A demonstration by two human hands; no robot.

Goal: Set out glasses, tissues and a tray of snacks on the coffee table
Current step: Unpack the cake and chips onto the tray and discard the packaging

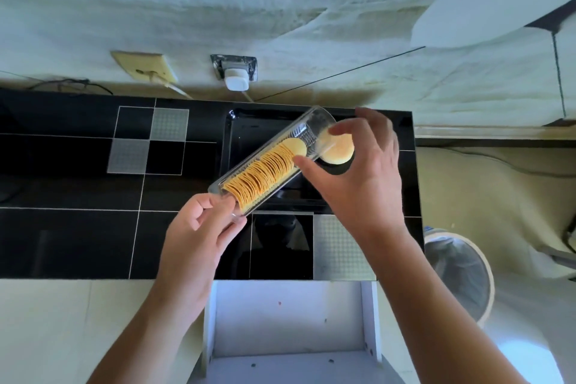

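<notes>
A clear plastic sleeve (268, 165) packed with a row of round yellow crackers slants over a glossy black tray (237, 134) that lies on the black tiled counter (78, 184). My left hand (199, 227) grips the sleeve's lower, near end. At the sleeve's upper, open end my right hand (358, 171) pinches one round cracker (338, 150) between thumb and fingers, just outside the mouth and above the tray. Most of the tray's floor is bare. No glasses or tissues are in view.
A white open drawer or shelf unit (293, 321) juts out below the counter's front edge. Wall sockets (235, 72) with a white plug sit behind the tray. A lined round bin (458, 271) stands on the floor at the right, past the counter's end.
</notes>
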